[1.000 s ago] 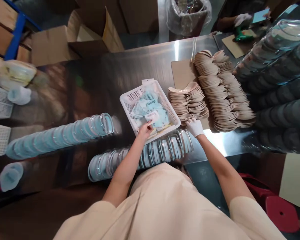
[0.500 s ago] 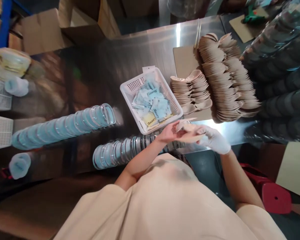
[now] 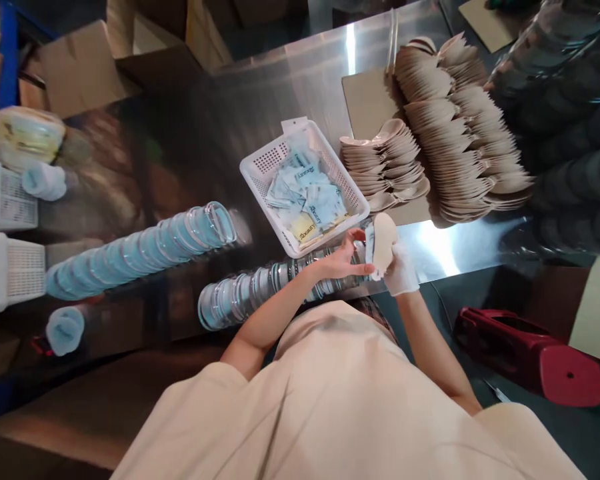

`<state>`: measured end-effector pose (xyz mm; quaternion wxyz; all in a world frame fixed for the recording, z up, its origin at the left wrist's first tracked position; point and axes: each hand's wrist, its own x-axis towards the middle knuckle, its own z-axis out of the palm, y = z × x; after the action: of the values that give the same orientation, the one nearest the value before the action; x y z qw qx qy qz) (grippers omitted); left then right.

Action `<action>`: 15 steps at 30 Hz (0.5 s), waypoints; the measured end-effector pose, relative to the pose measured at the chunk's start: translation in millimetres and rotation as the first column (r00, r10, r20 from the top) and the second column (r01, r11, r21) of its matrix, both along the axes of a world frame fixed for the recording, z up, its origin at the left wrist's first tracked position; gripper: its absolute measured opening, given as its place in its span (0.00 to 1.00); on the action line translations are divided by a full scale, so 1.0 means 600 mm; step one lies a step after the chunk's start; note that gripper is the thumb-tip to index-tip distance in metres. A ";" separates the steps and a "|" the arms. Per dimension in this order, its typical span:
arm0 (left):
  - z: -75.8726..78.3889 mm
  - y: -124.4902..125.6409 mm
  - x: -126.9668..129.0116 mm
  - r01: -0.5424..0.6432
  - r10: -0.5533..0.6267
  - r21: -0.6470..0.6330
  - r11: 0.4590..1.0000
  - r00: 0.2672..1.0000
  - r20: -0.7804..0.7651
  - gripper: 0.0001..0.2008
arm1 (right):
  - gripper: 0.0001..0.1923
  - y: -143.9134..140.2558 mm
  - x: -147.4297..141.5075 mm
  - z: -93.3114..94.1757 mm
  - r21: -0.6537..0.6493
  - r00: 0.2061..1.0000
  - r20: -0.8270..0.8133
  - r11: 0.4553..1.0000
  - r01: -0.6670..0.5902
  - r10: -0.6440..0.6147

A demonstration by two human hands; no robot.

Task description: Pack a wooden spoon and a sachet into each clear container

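Note:
My right hand [image 3: 401, 269], in a white glove, holds a beige spoon-shaped piece [image 3: 383, 241] upright in front of my chest. My bare left hand [image 3: 341, 261] reaches across and pinches a small sachet [image 3: 369, 241] against that piece. Both hands hover over the near end of a row of clear round lids [image 3: 260, 287] lying on the steel table [image 3: 305, 87]. Just beyond the hands stands a white plastic basket [image 3: 260, 167] holding several pale blue and yellow sachets [image 3: 307, 200].
Rows of stacked beige spoon pieces [image 3: 455, 133] lie at the right on cardboard. A longer row of clear lids [image 3: 140, 250] lies at the left. White baskets [image 3: 10, 267] and small tubs sit far left. Cardboard boxes [image 3: 85, 67] stand behind; a red stool [image 3: 535, 357] stands at right.
My left hand took a sachet out of the basket and my right hand took a beige piece off the stack. Both hands came together near my chest, and the piece turned upright.

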<state>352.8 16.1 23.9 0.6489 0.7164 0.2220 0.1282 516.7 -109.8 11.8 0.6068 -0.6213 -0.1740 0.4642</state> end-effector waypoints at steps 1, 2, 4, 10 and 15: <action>-0.004 0.005 -0.019 0.033 -0.032 0.042 0.999 0.999 -0.026 0.47 | 0.35 -0.014 -0.005 -0.001 -0.030 0.999 0.050 0.999 -0.012 0.014; -0.011 0.010 -0.039 0.054 -0.048 0.100 0.993 0.997 -0.061 0.51 | 0.37 -0.030 -0.011 0.000 -0.077 0.986 0.164 0.997 -0.015 0.027; -0.031 0.014 -0.075 0.101 -0.053 0.266 0.959 0.982 -0.183 0.55 | 0.38 -0.057 -0.035 0.000 -0.213 0.873 0.475 0.977 -0.007 0.110; -0.109 -0.006 -0.119 0.222 -0.038 0.420 0.880 0.914 -0.404 0.60 | 0.29 -0.021 -0.156 -0.052 -0.518 0.270 0.803 0.846 -0.127 0.532; -0.127 -0.011 -0.121 0.170 0.014 0.427 0.888 0.919 -0.395 0.65 | 0.29 0.012 -0.150 -0.115 -0.530 0.107 0.814 0.805 -0.266 0.571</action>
<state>280.4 9.2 -52.1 0.4117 0.8673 0.2799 0.0057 426.9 -102.3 -57.2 0.1290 -0.7629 -0.6130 0.1599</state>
